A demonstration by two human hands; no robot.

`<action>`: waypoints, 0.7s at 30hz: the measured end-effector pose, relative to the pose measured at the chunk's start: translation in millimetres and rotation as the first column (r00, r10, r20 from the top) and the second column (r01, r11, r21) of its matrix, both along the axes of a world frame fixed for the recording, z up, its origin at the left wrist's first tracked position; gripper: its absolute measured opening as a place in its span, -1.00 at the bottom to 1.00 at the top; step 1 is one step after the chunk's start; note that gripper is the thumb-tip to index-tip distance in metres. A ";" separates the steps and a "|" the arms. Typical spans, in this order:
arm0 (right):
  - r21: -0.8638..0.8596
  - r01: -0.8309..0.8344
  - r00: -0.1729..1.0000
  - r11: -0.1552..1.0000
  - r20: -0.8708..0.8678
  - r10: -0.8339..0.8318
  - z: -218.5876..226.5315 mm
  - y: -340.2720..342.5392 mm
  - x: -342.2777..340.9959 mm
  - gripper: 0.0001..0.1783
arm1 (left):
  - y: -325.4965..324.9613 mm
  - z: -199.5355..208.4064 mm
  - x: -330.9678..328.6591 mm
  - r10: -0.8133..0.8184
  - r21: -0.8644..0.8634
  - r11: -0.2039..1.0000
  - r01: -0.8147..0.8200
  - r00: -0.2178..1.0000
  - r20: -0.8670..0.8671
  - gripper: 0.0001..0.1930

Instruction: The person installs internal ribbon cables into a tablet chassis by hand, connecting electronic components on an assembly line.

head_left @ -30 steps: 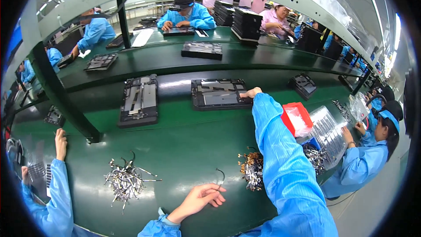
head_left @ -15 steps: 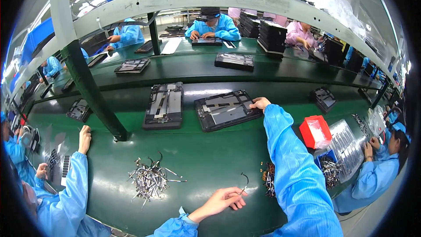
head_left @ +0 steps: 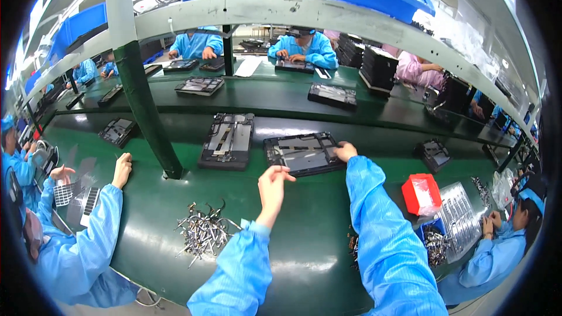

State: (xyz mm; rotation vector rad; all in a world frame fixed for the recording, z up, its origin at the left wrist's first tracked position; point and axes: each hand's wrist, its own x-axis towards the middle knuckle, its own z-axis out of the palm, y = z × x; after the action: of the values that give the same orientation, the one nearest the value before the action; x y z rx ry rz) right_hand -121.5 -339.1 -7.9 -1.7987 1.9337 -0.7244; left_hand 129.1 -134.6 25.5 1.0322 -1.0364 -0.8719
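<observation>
My right hand [head_left: 346, 151] grips the right end of an opened black tablet [head_left: 304, 153] with grey panels and a dark strip inside. The tablet sits a little tilted at the far side of the bench, its near edge toward me. My left hand [head_left: 273, 190] is at the tablet's near left edge, fingers drawn together; whatever is between the fingertips is too small to make out. Left of it stands a second opened tablet [head_left: 227, 141]. On the green bench nearer me lies a loose pile of small flex cables [head_left: 203, 231]. Another pile of small parts [head_left: 353, 243] is partly behind my right sleeve.
A red bin [head_left: 421, 193] with a plastic bag, a clear tray [head_left: 459, 219] and a blue box of cables [head_left: 434, 244] stand to the right. A green post [head_left: 147, 111] rises at left. Co-workers sit on both sides and across; more tablets lie along the line.
My left hand has moved up and away from me, from the front of the bench to the tablet. The thin cable in its fingers earlier no longer shows. My right hand keeps its hold.
</observation>
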 end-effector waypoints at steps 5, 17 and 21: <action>-0.038 -0.013 0.939 0.999 0.343 0.026 -10.8 15.0 18.3 -0.31 | -52.4 -17.9 14.9 -0.104 0.003 0.995 0.104 0.994 0.046 -0.81; -0.046 -0.174 0.370 0.984 0.923 0.109 91.5 49.2 -3.9 -0.47 | -10.0 64.0 -0.5 -0.339 0.032 0.941 0.338 0.937 0.084 -0.81; -0.047 -0.148 0.349 0.988 0.932 0.096 112.6 71.2 -18.1 -0.48 | 38.8 88.6 15.4 -0.216 0.099 0.972 0.211 0.975 0.043 -0.80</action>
State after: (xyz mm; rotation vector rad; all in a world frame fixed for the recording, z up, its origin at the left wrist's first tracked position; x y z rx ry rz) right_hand -139.6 -267.8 104.8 -0.9978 0.9609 -1.2719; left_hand 144.5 -95.7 114.1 1.0396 -1.1762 -1.0816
